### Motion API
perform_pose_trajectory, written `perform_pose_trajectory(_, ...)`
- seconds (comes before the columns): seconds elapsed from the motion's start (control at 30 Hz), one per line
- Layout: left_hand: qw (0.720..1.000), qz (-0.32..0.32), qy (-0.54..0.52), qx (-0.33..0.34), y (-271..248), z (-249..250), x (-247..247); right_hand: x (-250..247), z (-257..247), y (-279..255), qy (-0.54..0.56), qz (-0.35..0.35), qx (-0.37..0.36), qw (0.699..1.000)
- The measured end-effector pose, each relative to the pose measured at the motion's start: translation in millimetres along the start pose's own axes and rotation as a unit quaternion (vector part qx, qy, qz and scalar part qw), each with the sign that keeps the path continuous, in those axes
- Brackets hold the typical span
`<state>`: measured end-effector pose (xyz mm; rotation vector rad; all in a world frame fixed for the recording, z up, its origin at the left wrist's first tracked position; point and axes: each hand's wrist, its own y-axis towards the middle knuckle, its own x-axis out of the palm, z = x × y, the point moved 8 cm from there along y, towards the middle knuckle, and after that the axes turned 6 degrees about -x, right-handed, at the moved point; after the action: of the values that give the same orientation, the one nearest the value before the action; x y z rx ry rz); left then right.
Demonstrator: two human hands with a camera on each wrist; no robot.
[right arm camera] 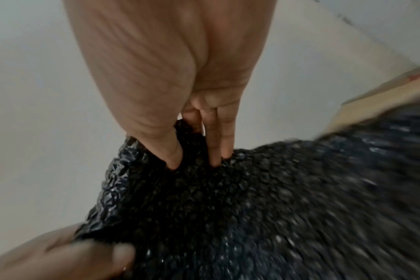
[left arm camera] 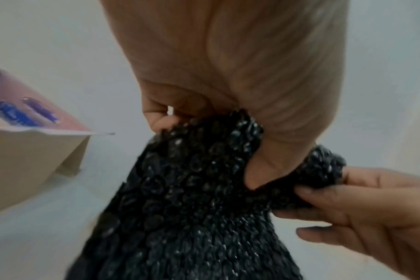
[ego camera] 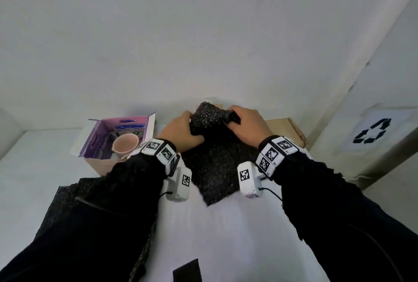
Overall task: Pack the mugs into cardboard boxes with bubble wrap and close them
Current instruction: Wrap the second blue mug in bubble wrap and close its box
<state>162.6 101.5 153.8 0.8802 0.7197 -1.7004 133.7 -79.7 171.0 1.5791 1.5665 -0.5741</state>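
Bubble wrap [ego camera: 214,146], black, one sheet, held up over the white table [ego camera: 226,225] in front of the person; its near end hangs down towards the table. Left hand [ego camera: 181,131] grips the sheet's upper left part, thumb in front and fingers curled behind. Right hand [ego camera: 247,124] grips the upper right part, thumb and fingertips dug into a fold, as the right wrist view shows. Top of the sheet is bunched between the two hands; whether a mug is inside the bunch cannot be told.

Pink mug [ego camera: 125,146] stands upright in the open purple-lined box [ego camera: 99,143] to the left, apart from the wrap. Plain cardboard box [ego camera: 287,127] lies behind the right hand, mostly hidden. Second dark sheet [ego camera: 67,195] lies under the left sleeve.

Handling, judged:
- wrap is very light and limp and creases where pinched; it will not hold a shape unless kept pinched
- surface looks glossy, so probably a little slippery; take it by edges or corners, two-handed, to keep it spread
- mug is likely rigid, heavier and breakable; take it by the body or handle, not by the rim alone
- box flaps are stiff and should fold along their creases
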Motion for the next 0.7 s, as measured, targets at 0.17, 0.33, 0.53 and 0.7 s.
perform_pose_trajectory(0.17,0.987,0.149,-0.039,0.047,24,25,-61,-32,-12,34,0.015,0.074,-0.068,0.995)
perform_pose_trajectory(0.33,0.924,0.339,0.058,0.165,20,58,-87,-55,-19,47,0.034,0.165,-0.16,0.973)
perform_pose_trajectory(0.53,0.911,0.342,0.118,0.197,19,47,-39,-20,14,40,0.017,0.13,-0.183,0.974)
perform_pose_trajectory(0.7,0.963,0.154,0.172,0.136,32,-1,56,34,65,27,-0.215,0.033,-0.132,0.967)
